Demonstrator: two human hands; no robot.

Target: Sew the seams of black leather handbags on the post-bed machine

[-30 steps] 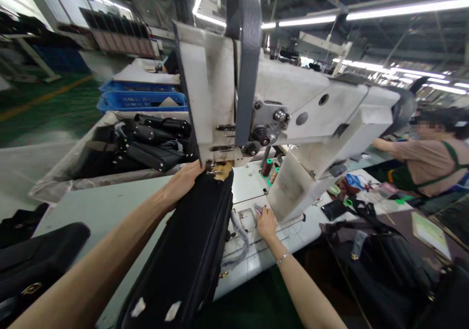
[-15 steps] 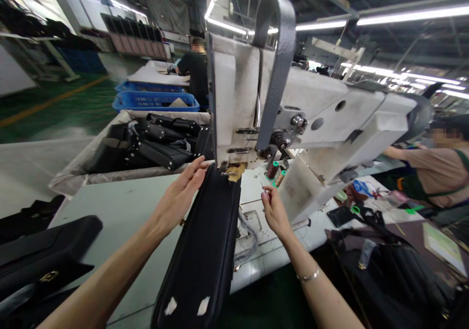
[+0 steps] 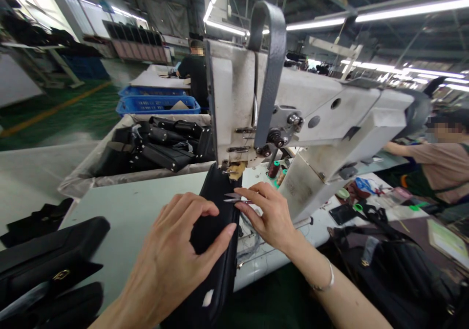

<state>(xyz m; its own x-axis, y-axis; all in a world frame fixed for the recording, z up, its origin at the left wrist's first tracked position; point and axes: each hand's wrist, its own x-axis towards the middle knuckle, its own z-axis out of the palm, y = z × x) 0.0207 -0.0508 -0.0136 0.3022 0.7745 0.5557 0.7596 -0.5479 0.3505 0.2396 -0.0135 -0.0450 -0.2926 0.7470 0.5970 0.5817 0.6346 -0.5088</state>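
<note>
A long black leather-like bag piece (image 3: 210,231) lies on the sewing table, its far end under the head of the sewing machine (image 3: 234,89). A pale patch shows near its close end. Over the piece hovers my left hand (image 3: 176,251), thumb and fingers apart with nothing between them; whether it touches the surface I cannot tell. My right hand (image 3: 269,214) grips small thread snips (image 3: 232,198), whose two pointed blades stand apart and point left across the piece, just this side of the presser area.
Behind the table is a cloth-lined bin (image 3: 110,175) of black bags, with blue crates (image 3: 157,105) beyond. More black bags (image 3: 51,251) sit at left. Thread spools (image 3: 273,170) and a phone (image 3: 342,214) lie right. Two other people work nearby.
My left hand has come back from the far end of the piece towards me. My right hand has moved left with the snips, bringing their blades over the piece.
</note>
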